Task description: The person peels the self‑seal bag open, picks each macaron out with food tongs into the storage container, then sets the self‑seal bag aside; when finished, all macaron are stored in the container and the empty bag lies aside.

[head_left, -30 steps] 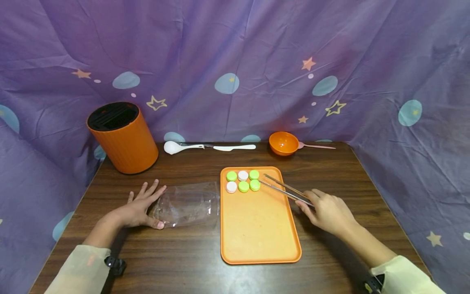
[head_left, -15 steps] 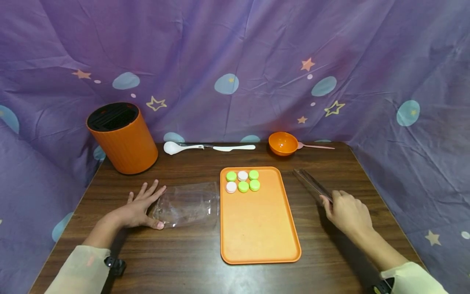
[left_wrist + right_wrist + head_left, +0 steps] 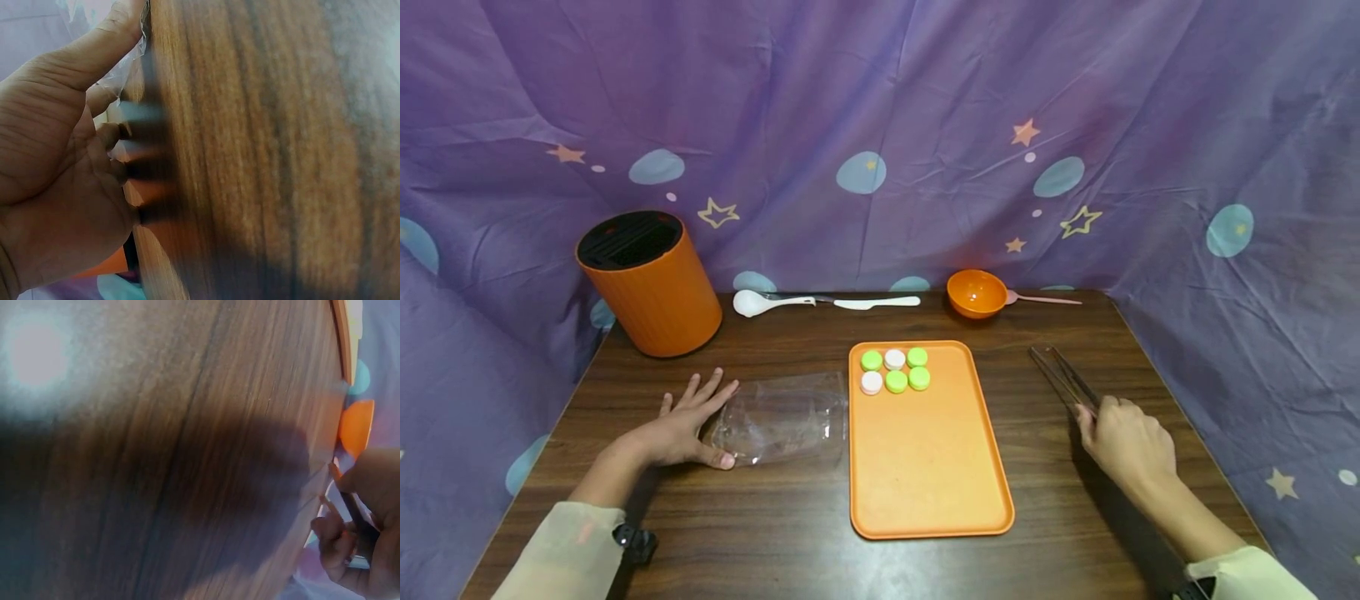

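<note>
In the head view my left hand [image 3: 681, 425] lies with fingers spread at the left end of a clear plastic package [image 3: 786, 421], its thumb and fingertips at the edge. Crinkled plastic [image 3: 128, 72] shows by the thumb in the left wrist view. My right hand [image 3: 1131, 442] grips metal tongs [image 3: 1075, 378] to the right of an orange tray [image 3: 932, 467]; the tongs' tips are apart with nothing between them. On the tray's far left part sit several small round pieces, light green [image 3: 897, 382] and white [image 3: 872, 382], in two rows.
An orange knife block [image 3: 662, 300] with a black top stands at the back left. Along the back edge lie a white spoon [image 3: 752, 302], a white-handled knife [image 3: 880, 302], an orange bowl [image 3: 976, 296] and a pink-handled utensil [image 3: 1045, 299]. A purple curtain [image 3: 805, 108] hangs behind.
My right hand has drawn the tongs away from the green pieces, off the tray to the right over the table. The left hand and package have stayed put.
</note>
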Tool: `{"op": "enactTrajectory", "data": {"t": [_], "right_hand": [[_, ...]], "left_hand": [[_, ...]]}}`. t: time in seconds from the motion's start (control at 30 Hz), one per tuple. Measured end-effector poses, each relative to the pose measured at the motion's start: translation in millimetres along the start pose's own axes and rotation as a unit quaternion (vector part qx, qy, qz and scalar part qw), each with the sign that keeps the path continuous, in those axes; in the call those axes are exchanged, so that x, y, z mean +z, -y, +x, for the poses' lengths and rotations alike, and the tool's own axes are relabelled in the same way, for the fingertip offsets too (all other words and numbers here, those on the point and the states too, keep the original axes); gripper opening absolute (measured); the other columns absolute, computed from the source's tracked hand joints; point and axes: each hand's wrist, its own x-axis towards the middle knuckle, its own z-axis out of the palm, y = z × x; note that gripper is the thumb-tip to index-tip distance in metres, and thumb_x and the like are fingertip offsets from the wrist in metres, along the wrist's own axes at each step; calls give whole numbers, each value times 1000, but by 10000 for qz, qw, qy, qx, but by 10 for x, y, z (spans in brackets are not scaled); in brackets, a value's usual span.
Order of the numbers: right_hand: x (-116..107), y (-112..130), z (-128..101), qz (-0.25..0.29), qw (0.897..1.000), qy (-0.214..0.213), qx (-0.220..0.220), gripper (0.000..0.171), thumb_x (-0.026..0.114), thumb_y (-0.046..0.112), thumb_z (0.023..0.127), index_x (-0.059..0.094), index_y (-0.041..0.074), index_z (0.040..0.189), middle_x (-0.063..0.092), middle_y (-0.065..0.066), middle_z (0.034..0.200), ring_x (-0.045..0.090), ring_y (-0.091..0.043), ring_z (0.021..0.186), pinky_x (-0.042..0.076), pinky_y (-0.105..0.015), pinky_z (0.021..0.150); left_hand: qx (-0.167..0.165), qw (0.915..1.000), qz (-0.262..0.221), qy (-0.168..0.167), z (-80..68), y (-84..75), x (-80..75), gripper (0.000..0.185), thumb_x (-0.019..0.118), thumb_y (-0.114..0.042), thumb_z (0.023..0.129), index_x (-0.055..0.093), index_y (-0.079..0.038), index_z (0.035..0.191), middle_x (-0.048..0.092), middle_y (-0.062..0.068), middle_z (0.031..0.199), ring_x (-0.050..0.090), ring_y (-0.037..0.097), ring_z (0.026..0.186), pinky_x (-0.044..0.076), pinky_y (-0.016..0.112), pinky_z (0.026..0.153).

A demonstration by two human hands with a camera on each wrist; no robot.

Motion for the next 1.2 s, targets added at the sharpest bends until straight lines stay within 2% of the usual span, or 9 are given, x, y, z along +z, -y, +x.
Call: {"op": "enactTrajectory", "data": {"t": [0.23,0.33,0.43,0.6,0.67,0.77,0.93,1.07,1.2], "right_hand": [[-23,19,65,-13,9936,1113,215,51,67,36,105,59,-6,78,64,-30,67,64,-53,56,48,-61,45],[-21,18,70,-33,9903,1363,266,53,67,41,106,61,-4,78,64,-26,66,64,-47,55,48,-57,44],[-10,13,69,3,9888,1463,305,54,67,44,106,63,-4,80,66,-26,68,65,-48,57,48,-57,45],[29,6,67,15,9901,1390,187,54,67,45,106,62,-3,83,67,-28,71,67,-54,62,49,-61,47],[45,18,56,7,9912,1319,91,54,67,45,107,61,-3,83,65,-27,68,67,-54,61,48,-60,46],[67,31,41,-14,9920,1261,-21,56,66,46,109,60,-5,88,64,-25,67,66,-53,59,48,-57,44],[69,23,39,-51,9912,1322,-69,65,64,53,110,63,-11,99,65,-25,67,67,-49,57,48,-51,41],[40,21,35,-108,9924,1227,-64,75,61,63,108,66,-12,102,67,-26,71,64,-40,53,47,-47,40],[19,55,30,-149,9982,494,-307,73,70,60,103,68,-12,103,70,-30,84,62,-40,53,47,-48,39]], "left_hand": [[-102,9999,119,-34,8,11,5,131,93,-67,77,18,-32,179,-16,18,186,-29,54,165,-29,85,116],[-160,9997,181,-51,36,62,32,133,93,-68,75,18,-34,179,-15,18,186,-28,55,166,-28,86,117],[-204,9995,231,-63,65,122,54,135,94,-69,73,19,-35,179,-14,19,186,-27,55,166,-27,87,117],[-282,9993,249,-31,92,196,57,136,94,-71,71,17,-37,179,-16,15,187,-29,52,167,-27,85,118],[-329,9992,229,0,55,101,21,136,94,-70,73,17,-34,179,-16,16,186,-29,52,167,-27,84,119],[-306,9992,245,-20,40,100,4,134,94,-69,74,17,-35,179,-15,17,186,-28,52,167,-27,85,118],[-129,9996,180,-152,52,245,40,130,93,-69,75,19,-39,178,-13,16,187,-28,53,167,-28,85,117],[50,9999,-47,-154,-33,92,5,129,93,-64,78,19,-30,179,-13,20,186,-28,55,165,-28,86,116],[44,9995,-277,-127,-116,-147,-71,132,96,-55,80,16,-20,179,-10,31,183,-25,59,164,-26,87,116]]}}
